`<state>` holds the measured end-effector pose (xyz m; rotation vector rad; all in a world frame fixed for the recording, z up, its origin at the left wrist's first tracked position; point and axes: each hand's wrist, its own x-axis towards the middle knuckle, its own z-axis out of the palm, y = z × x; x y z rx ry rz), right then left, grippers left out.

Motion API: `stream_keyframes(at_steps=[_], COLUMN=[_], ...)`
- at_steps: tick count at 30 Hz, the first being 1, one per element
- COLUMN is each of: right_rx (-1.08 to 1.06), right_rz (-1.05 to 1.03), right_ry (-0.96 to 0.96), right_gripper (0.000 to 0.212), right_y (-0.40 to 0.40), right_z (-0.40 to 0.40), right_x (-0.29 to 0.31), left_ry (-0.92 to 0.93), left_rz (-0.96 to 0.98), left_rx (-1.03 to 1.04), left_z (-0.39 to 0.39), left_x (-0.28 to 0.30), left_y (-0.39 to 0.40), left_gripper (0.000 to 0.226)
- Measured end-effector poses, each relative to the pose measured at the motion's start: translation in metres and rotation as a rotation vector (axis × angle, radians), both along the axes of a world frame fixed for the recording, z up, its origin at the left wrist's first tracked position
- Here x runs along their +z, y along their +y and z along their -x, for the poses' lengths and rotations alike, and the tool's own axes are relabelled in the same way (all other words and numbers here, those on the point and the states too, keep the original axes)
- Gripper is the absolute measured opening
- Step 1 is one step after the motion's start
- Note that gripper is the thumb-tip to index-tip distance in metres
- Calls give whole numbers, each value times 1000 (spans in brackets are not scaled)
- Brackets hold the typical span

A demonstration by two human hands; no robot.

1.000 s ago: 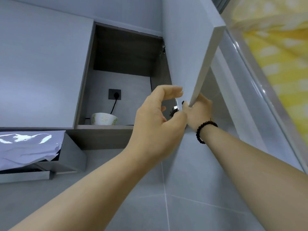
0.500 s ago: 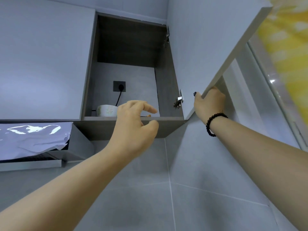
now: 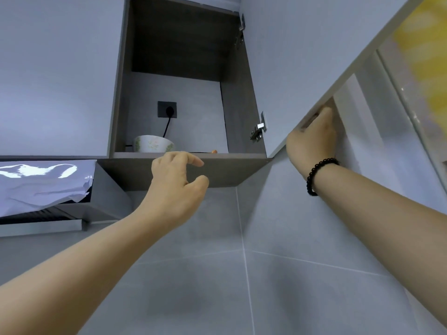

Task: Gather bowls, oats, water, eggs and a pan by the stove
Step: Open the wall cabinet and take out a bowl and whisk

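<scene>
Door: your grey flat-panel cupboard door [image 3: 302, 56] now stands wider than half a second ago, so the whole shelf is open to your reach.
Right hand: your right hand [image 3: 312, 141], a black bead bracelet [image 3: 319, 176] at its wrist, curls its fingers over the door's lower edge and holds it back.
Left hand: your left hand [image 3: 175, 180] has dropped from the shelf mouth to just below the shelf lip; thumb and forefinger are loosely parted and hold nothing.
Bowl: the white round ceramic bowl with a green floral pattern [image 3: 153, 143] sits at the shelf's left rear, apart from your left hand.
Meaning: a bowl is probably your first pick.
Surface: dark wood-grain cupboard interior [image 3: 183, 44], with a black wall socket [image 3: 167, 109] and plugged cable.
Room: grey tiled wall [image 3: 290, 274]; a foil-wrapped range hood [image 3: 41, 187] at left.
</scene>
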<state>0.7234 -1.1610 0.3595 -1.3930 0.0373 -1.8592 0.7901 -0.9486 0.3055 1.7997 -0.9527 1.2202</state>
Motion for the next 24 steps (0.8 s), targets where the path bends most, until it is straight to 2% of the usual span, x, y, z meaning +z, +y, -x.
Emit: stream_keyframes(at_steps=[2, 4, 8, 12, 16, 24], right_rx=[139, 222, 177, 119, 28, 84], right_rz=[-10, 54, 301, 388, 412, 339], right_ry=[-44, -24, 44, 72, 94, 253], right_gripper=[56, 63, 54, 43, 36, 33], right_y=[18, 38, 73, 93, 103, 124], right_z=[-3, -8, -26, -50, -70, -123], right_x=[-16, -31, -47, -41, -26, 33], left_ry=[8, 15, 28, 25, 25, -70], left_rz=[-17, -26, -34, -40, -46, -100], left_rx=[15, 27, 61, 75, 94, 176], left_z=[-9, -16, -28, -38, -46, -62], left_x=[-2, -3, -2, -1, 4, 28], left_y=[1, 3, 14, 34, 54, 98], left_gripper=[29, 31, 36, 38, 37, 43])
